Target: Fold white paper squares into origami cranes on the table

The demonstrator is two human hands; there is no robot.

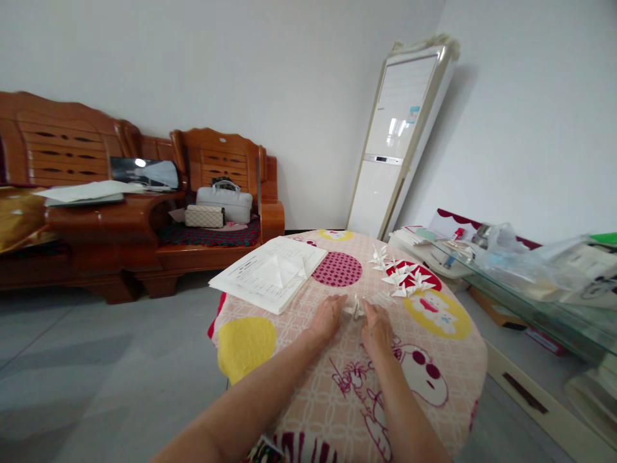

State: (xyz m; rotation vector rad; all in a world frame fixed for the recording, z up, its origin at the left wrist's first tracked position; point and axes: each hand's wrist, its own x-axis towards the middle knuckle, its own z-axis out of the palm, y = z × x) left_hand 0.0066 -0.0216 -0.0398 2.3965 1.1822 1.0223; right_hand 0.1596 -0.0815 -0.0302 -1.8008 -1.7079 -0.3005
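Note:
A small white paper crane [355, 310] is between my two hands, low over the patterned tablecloth [308, 392]. My left hand [330, 317] has its fingers curled, with the tips at the crane's left side. From the right, my right hand [376, 326] closes its fingertips on the other side of the crane. The thumbs are mostly hidden. Beyond my right hand lie several finished-looking white paper cranes [407, 278] in a cluster. To the left of my hands rests a stack of printed sheets [245, 276], with a creased white paper [284, 269] on top.
A glass-topped stand [511, 289] with plastic bags [525, 257] and papers borders the table on the right. Behind stands a tall white air conditioner [390, 141]. Wooden seats [222, 154] holding handbags [224, 202] line the wall at left.

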